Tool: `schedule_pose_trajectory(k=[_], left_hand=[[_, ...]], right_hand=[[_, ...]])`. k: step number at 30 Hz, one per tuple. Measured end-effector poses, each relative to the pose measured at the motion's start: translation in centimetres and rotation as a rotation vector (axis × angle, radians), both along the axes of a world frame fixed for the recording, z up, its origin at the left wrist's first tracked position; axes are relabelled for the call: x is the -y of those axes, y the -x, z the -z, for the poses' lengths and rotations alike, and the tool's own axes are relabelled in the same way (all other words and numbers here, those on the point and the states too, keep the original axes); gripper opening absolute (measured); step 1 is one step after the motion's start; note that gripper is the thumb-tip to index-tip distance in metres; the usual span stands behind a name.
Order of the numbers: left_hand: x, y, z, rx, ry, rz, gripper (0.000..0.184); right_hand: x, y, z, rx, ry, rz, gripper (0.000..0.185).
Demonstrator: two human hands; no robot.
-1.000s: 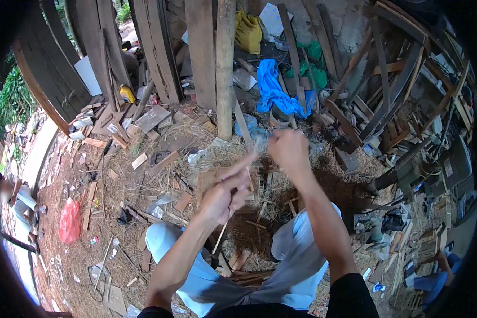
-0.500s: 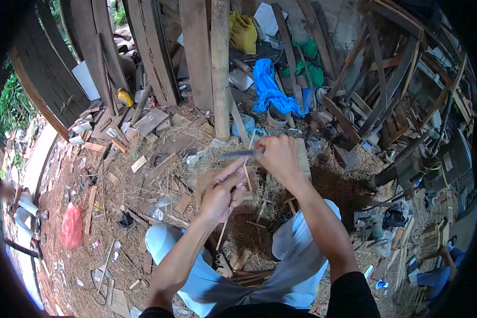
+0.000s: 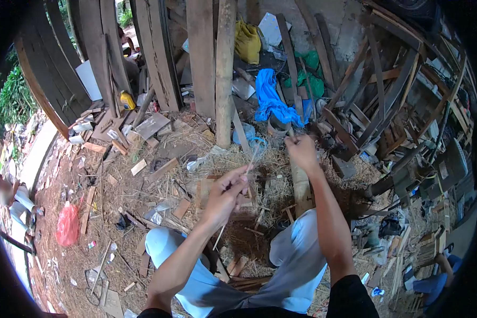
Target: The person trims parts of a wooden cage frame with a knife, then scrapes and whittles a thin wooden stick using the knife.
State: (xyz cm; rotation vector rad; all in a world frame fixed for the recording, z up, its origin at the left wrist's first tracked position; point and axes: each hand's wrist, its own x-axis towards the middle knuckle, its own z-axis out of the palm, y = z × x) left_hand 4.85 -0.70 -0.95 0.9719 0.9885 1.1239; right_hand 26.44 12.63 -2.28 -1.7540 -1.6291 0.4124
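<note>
My left hand [image 3: 225, 196] is closed round a thin pale strip [image 3: 222, 233], which looks like split bamboo or wood. The strip slants upward past my fingers, and its lower end hangs between my knees. My right hand [image 3: 303, 153] is closed, up and to the right of the left one, apart from the strip. The knife in its grip earlier is hard to make out now, its blade hidden or edge-on. Below my right hand is a pale round pole or plank [image 3: 301, 185], reaching toward my right knee.
A wooden post [image 3: 224, 79] stands ahead, with blue cloth [image 3: 273, 98] and a yellow sack [image 3: 247, 42] behind. Leaning timbers [image 3: 381, 79] crowd the right. Shavings and offcuts cover the ground. A red plastic bag [image 3: 69, 225] lies left; people sit at both edges.
My right hand has moved right, away from the strip, and the knife blade no longer shows across it. The left hand keeps its hold on the strip, nearly in place.
</note>
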Motion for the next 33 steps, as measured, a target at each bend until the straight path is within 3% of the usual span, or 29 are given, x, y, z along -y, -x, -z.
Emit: schedule_pose_trajectory(k=[2,5,7,10,13,15,18,20,28,30,33], left_hand=[[0.0,-0.2,-0.2,-0.001,-0.023,-0.024,0.030],[-0.4,-0.3,0.2,0.002,-0.046,-0.073,0.027],[-0.3,-0.3,0.6,0.002,-0.031,-0.089,0.027],[0.1,-0.4,0.0,0.002,-0.035,-0.087,0.023],[0.3,-0.7,-0.5,0.033,0.022,-0.113,0.020],[-0.4,-0.5,0.6,0.074,-0.007,-0.145,0.031],[-0.1,-0.2,1.0,0.047,-0.015,-0.069,0.033],[0.0,-0.6,0.2,0.043,-0.003,-0.101,0.032],[0.4,-0.6,-1.1,0.075,0.024,-0.057,0.032],[1.1,-0.8,-1.4,0.090,0.053,0.032,0.032],[0.6,-0.6,-0.8,0.169,0.051,0.017,0.038]], right_hand=[[2.5,2.5,-1.8,-0.053,-0.075,-0.217,0.023],[4.7,5.7,-1.0,0.115,-0.259,-0.307,0.014],[5.6,7.3,-0.6,0.505,-0.340,-0.354,0.010],[4.7,6.8,-1.2,0.318,-0.319,-0.311,0.013],[4.8,6.4,-1.2,0.349,-0.275,-0.268,0.014],[5.6,7.0,-1.3,0.417,-0.283,-0.307,0.013],[6.1,7.6,-0.8,0.533,-0.257,-0.360,0.013],[5.1,6.8,-0.9,0.396,-0.205,-0.375,0.012],[1.0,3.1,-1.0,0.437,-0.256,0.023,0.017],[-0.8,0.7,-0.5,0.400,-0.183,0.255,0.021],[0.5,0.3,-0.9,0.201,-0.174,0.139,0.023]])
